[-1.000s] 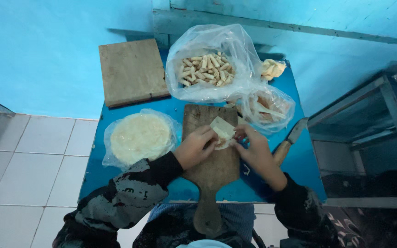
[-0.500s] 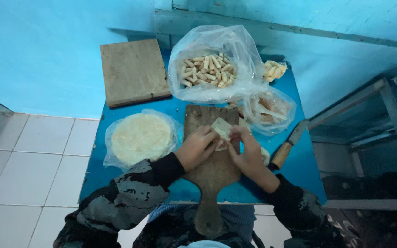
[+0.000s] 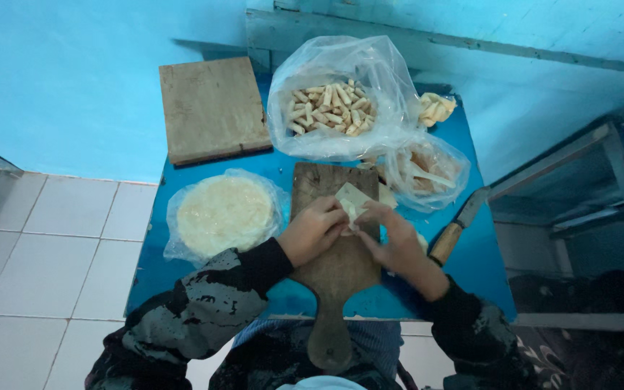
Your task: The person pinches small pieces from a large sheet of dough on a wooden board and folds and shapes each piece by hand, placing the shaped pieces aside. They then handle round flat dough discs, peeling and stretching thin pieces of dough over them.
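My left hand (image 3: 313, 230) and my right hand (image 3: 396, 238) meet over a wooden paddle board (image 3: 335, 263) on a small blue table (image 3: 471, 274). Between the fingertips of both hands lies a pale folded pastry wrapper (image 3: 350, 200), its far corner sticking out toward the wall. Both hands pinch it. To the left of the board sits a round stack of pale wrappers (image 3: 223, 214) inside clear plastic. Beyond the board an open plastic bag (image 3: 331, 108) holds several finished small rolls.
A square wooden board (image 3: 212, 108) lies at the table's far left. A smaller bag with filling (image 3: 427, 170) sits at right, a few loose rolls (image 3: 435, 108) behind it. A knife with wooden handle (image 3: 456, 224) lies right of my hand. White floor tiles at left, metal shelf at right.
My right hand has drawn in toward the left hand over the wrapper. The wrapper looks more folded between the fingers. The bags and boards stayed put.
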